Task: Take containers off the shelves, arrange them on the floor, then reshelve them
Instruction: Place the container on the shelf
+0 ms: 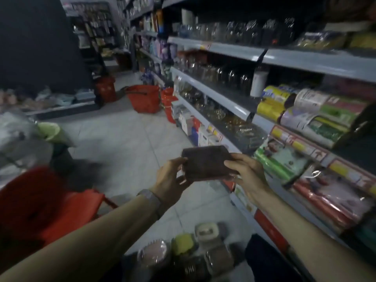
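Brown container point(207, 162) — between left fingers point(182, 179) and right fingers point(232, 165)

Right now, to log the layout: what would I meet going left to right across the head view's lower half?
red basket → left hand → brown container → right hand → wrapped rolls

Nothing legible in this frame. Price tags point(293, 143) on the shelf edge and roll packaging point(309, 102) show print. All too blurred.
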### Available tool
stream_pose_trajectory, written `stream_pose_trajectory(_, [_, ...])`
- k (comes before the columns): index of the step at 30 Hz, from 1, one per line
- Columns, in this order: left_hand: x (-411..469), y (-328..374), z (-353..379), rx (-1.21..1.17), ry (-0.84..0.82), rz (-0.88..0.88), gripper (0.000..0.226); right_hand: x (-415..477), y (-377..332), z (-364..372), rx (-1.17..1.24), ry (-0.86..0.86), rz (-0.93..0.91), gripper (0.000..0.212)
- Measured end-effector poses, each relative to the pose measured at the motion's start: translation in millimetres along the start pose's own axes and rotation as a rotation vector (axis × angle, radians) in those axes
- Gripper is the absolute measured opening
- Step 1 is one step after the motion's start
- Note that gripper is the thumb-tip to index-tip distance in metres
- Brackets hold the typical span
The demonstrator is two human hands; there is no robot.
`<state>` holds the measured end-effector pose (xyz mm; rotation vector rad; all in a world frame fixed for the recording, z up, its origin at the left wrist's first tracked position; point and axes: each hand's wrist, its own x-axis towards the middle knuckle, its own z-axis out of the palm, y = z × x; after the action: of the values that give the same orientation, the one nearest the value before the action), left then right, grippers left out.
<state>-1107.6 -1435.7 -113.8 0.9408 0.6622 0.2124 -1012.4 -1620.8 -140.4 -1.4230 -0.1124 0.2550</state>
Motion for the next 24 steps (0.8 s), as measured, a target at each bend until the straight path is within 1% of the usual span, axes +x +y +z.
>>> stream_pose_trajectory(3, [7, -39, -36, 0.059, 0.095, -0.042, 0.012, -14, 45, 0, -0.063, -0.03, 0.088, 0.027])
stream_pose_trajectory(6, [13, -79, -69, 0.117, 0.16, -0.079, 0.02, -31, 89, 3, -0.126, -0.059, 0.162, 0.024])
stream_pose_trajectory(9, [16, -116, -95, 0.158, 0.209, -0.122, 0.013, -47, 130, 3, -0.203, -0.076, 0.235, 0.028])
stream_pose_trajectory(12, [17, -148, -117, 0.191, 0.225, -0.17, 0.014, -59, 164, -1, -0.265, -0.097, 0.316, 0.03])
stream_pose_trajectory(14, [21, -173, -130, 0.217, 0.211, -0.199, 0.016, -64, 187, -6, -0.3, -0.082, 0.377, 0.031])
stream_pose_trajectory(17, [29, -212, -145, 0.246, 0.253, -0.257, 0.017, -69, 224, -17, -0.329, -0.055, 0.462, 0.032])
stream_pose_trajectory(19, [31, -235, -153, 0.283, 0.246, -0.316, 0.018, -70, 250, -23, -0.343, -0.005, 0.515, 0.032])
stream_pose_trajectory(22, [28, -267, -157, 0.301, 0.22, -0.394, 0.027, -79, 283, -33, -0.371, 0.078, 0.577, 0.031])
stream_pose_trajectory(24, [28, -294, -159, 0.334, 0.235, -0.44, 0.029, -84, 307, -40, -0.437, 0.128, 0.605, 0.033])
